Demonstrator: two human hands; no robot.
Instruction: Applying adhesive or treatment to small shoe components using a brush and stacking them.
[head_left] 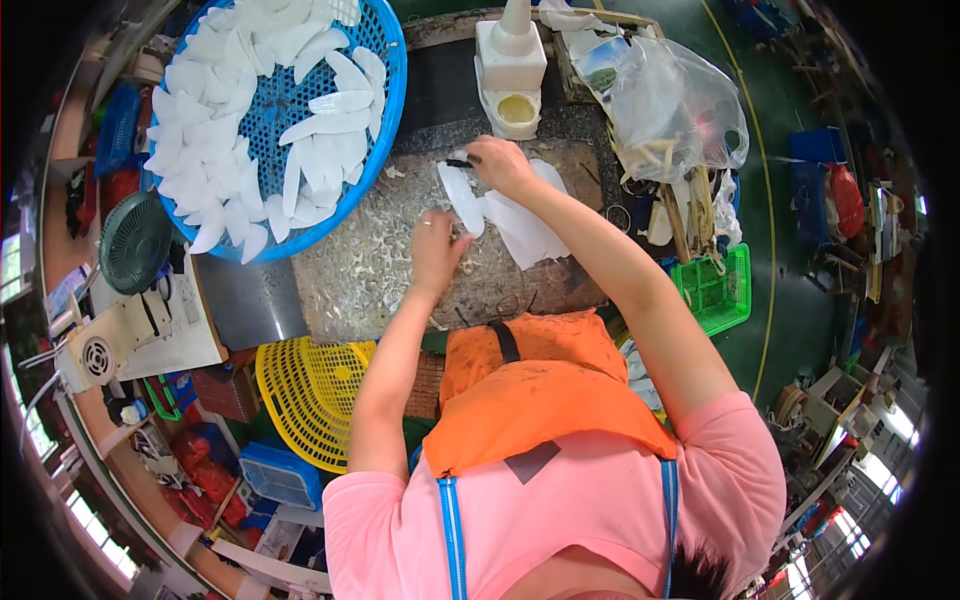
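Note:
A white, curved, leaf-shaped piece (461, 198) lies on the stained work board (350, 260) in front of me. My right hand (503, 167) is closed at its upper end, pinching a small black object (459, 163) whose kind I cannot make out. My left hand (436, 255) is by the lower end of the same piece, thumb and fingers apart, a ring on one finger. Whether the thumb touches the piece is unclear. More white pieces (522, 232) lie overlapped under and beside my right forearm.
A blue round basket (398, 90) of similar white pieces stands at the far left. A white bottle (512, 55) rises behind a small cup of yellowish liquid (517, 109). Clear plastic bags (680, 100) lie far right, a green basket (738, 290) below. A yellow basket (300, 400) sits near left.

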